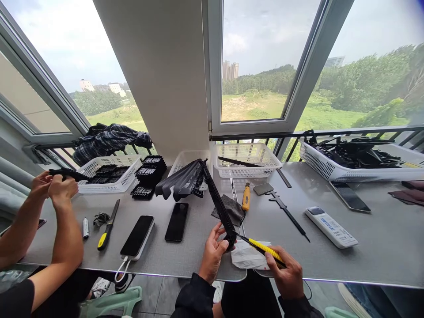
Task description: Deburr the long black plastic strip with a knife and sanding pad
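My left hand (212,252) is closed around the near end of a long black plastic strip (217,198) that slants up toward the baskets. My right hand (287,273) grips a yellow-handled utility knife (263,248), and its blade tip touches the strip's near end. A crumpled white cloth or paper (247,258) lies under the knife on the grey table (380,247). A fan of black strips (180,180) leans out of the middle white basket (188,157).
Another person's two hands (54,185) at the left hold a black part. Also on the table are two phones (137,236) (176,221), a yellow knife (106,225), a caliper (286,212), a remote (331,227) and white baskets (247,159) (351,163) of black parts.
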A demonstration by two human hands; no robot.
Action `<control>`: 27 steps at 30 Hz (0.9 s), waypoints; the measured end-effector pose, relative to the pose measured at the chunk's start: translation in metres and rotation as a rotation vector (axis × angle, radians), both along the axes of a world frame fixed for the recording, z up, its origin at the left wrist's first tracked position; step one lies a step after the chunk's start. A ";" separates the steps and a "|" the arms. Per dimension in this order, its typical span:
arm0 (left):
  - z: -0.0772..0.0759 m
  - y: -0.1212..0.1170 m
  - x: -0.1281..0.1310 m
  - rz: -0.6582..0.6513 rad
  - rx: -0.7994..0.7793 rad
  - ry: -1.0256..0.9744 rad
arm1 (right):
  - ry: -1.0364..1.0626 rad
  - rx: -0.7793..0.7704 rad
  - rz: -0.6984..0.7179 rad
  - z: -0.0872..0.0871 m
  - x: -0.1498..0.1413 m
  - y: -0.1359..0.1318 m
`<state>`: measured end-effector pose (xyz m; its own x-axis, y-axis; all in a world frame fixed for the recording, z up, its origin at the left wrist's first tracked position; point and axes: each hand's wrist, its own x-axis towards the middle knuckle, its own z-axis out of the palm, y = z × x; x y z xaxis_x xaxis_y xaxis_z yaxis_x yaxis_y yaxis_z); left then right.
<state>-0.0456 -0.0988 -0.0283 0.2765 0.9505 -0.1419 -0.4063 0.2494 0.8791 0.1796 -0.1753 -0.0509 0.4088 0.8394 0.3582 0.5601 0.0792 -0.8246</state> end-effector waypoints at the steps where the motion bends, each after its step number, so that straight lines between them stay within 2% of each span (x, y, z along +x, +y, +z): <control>1: -0.001 0.000 0.000 0.004 0.003 -0.002 | -0.002 0.001 -0.001 -0.001 0.001 0.000; 4: -0.003 0.001 0.002 0.019 0.004 -0.009 | -0.013 -0.001 -0.009 -0.006 0.003 -0.001; 8: 0.003 0.000 0.004 0.021 -0.010 -0.019 | -0.059 0.000 -0.031 -0.013 0.007 -0.001; 16: 0.008 -0.007 0.004 0.048 -0.013 -0.022 | -0.161 0.001 0.021 -0.021 0.013 0.000; 22: 0.008 -0.004 0.003 -0.007 -0.013 -0.008 | -0.126 -0.011 -0.018 -0.013 0.006 -0.003; 27: 0.006 -0.001 0.003 -0.038 0.008 -0.002 | -0.064 0.000 0.005 -0.002 -0.002 -0.004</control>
